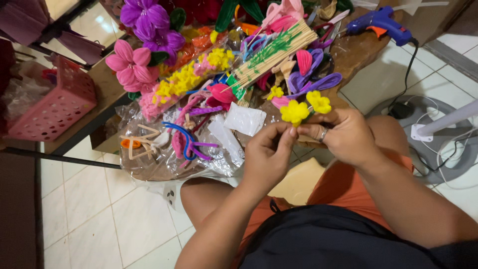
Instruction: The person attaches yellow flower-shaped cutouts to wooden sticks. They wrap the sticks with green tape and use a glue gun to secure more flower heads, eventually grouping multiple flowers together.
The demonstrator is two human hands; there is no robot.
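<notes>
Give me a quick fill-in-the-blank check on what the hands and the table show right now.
1. Both the left hand and the right hand pinch small flowers coloured ____.
2. The glue gun at the table's far corner is ____ with an orange trigger.
3. The perforated basket beside the table is ____.
4. The right hand wears a ____ on one finger.

Missing words: yellow; blue; pink; ring

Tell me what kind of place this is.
Likely a home craft corner, on a tiled floor. A low wooden table holds fuzzy wire flowers, a stick bundle and a blue glue gun.
</notes>
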